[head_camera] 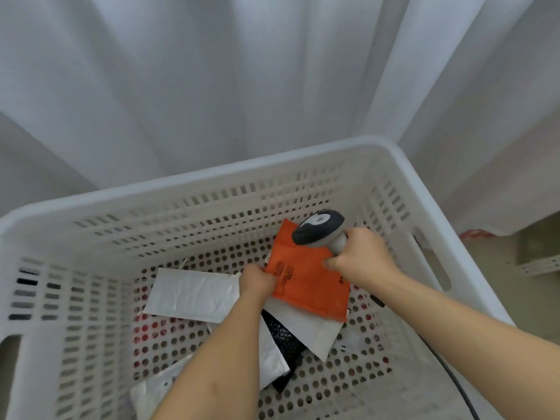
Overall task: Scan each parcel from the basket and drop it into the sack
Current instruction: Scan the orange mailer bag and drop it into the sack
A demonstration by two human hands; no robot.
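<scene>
A: Where's the orange parcel (306, 280)?

B: Between the hands, low in the basket (212, 177). Left hand (257, 280) pinches its left edge; its long axis slopes down-right.

A: And the right hand (360, 256)?

B: Fingers wrapped round the scanner (318, 227), head over the parcel's top corner, nearest.

One white slotted basket (188, 207) stands in view. Inside it lies one orange parcel (306, 277), and at least four white or silvery parcels: one flat at the left (194, 295), one under the orange one (315, 331), one narrow beside the forearm (272, 359), one at the near edge (154, 389). One black parcel (286, 341) shows between them. There is one scanner (318, 227), one black cable (454, 377), and two hands: left hand (257, 280), right hand (360, 253).
</scene>
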